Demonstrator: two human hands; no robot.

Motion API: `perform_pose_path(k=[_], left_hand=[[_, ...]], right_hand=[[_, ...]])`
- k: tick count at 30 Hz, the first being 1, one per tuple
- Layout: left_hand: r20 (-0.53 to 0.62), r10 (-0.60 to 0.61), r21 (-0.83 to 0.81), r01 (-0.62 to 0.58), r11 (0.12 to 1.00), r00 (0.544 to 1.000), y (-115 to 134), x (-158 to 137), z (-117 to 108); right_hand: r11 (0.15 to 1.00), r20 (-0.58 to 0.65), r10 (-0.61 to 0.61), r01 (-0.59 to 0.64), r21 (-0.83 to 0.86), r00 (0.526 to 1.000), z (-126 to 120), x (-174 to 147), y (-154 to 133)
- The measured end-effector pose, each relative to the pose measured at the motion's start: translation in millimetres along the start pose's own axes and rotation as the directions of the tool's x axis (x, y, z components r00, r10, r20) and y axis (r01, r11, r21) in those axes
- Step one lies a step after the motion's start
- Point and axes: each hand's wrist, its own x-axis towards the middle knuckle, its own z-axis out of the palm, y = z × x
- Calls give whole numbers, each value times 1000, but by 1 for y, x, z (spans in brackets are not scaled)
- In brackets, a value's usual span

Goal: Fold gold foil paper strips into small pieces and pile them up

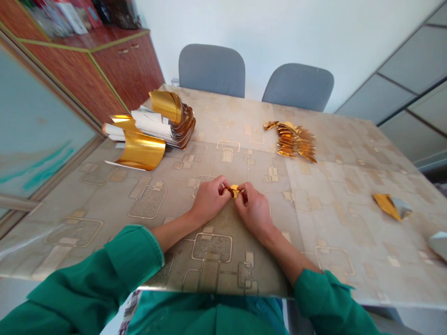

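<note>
A small folded piece of gold foil paper (234, 190) is held between my two hands, just above the middle of the table. My left hand (210, 197) pinches its left end with thumb and fingers. At its right end, the fingers of my right hand (254, 209) are closed on it. Part of the paper is hidden behind my fingertips. Beyond my hands to the right lies a group of folded gold paper pieces (296, 140), set close together. Back on the left is a stack of gold paper sheets (143, 150) with white undersides, some curled.
A patterned cloth covers the table (216, 251). One folded gold and silver piece (391, 206) lies at the right, near a whitish object (439, 244) at the edge. Two grey chairs (212, 70) stand behind the table. A wooden cabinet (125, 70) is at the back left.
</note>
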Motion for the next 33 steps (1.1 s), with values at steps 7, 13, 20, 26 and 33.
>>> perform_pose_path(k=[7,13,20,26,33], left_hand=[[105,-38,-293,67,954,994,1,-3,-9],[104,-41,-360,76,930,994,-3,-3,-7],[117,20,-388,27,921,993,0,-4,-6],[146,61,-395,2,919,987,2,-5,-6],[67,-15,-289,34,957,998,-2,-3,3]], right_hand=[[923,15,238,-231,309,971,-12,9,7],[819,91,337,-340,462,937,-17,13,10],[512,341,396,-513,689,853,-28,20,18],[719,246,334,-414,558,910,-23,14,12],[962,69,106,-119,246,992,-12,5,3]])
